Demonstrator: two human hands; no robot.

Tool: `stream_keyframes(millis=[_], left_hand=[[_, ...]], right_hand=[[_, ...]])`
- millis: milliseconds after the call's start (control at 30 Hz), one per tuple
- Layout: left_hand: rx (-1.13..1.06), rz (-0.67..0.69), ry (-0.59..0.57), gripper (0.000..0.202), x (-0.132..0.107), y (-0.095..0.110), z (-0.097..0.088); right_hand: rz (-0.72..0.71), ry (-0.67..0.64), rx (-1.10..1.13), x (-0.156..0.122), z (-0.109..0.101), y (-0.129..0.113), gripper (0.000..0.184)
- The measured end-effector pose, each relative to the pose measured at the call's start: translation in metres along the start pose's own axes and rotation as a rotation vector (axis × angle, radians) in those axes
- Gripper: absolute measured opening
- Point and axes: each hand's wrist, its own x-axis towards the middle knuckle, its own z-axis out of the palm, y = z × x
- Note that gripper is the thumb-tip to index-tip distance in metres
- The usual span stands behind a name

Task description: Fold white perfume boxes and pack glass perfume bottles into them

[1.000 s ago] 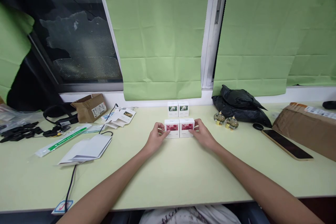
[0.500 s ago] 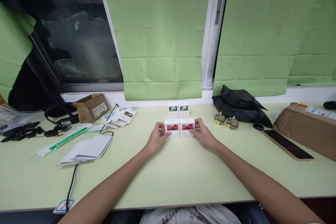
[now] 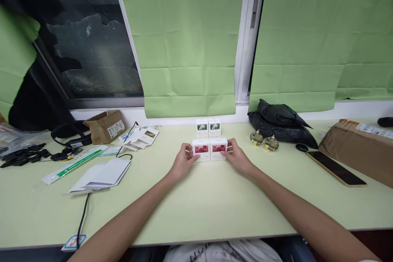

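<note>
Two small white boxes with red pictures stand side by side on the pale green table point(image 3: 196, 208). My left hand point(image 3: 182, 163) grips the left red box point(image 3: 202, 150) from its left side, fingers curled round it. My right hand point(image 3: 236, 158) grips the right red box point(image 3: 218, 149) from its right side. The two boxes touch each other. Just behind them stand two more white boxes with green pictures point(image 3: 208, 127), also side by side, untouched.
Two small gold-topped glass bottles point(image 3: 264, 141), a black bag point(image 3: 281, 123), a phone point(image 3: 335, 168) and a brown parcel point(image 3: 359, 149) lie to the right. To the left are white envelopes point(image 3: 102, 174), leaflets point(image 3: 141, 137), a black cable point(image 3: 84, 208), a small cardboard box point(image 3: 106, 125) and black clips.
</note>
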Motion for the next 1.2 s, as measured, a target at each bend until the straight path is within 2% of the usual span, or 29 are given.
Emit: stream_keyframes(millis=[300,667,1200], left_hand=[[0.006,0.021,0.000,0.038,0.002,-0.005,0.000],[0.013,0.021,-0.010,0.038,0.002,-0.006,-0.001],[0.021,0.023,-0.016,0.038,0.002,-0.006,-0.001]], right_hand=[[0.006,0.041,-0.062,-0.002,0.001,-0.001,0.031],[-0.008,0.024,-0.019,-0.001,0.001,-0.001,0.029],[0.010,0.018,-0.167,-0.004,-0.002,-0.012,0.028]])
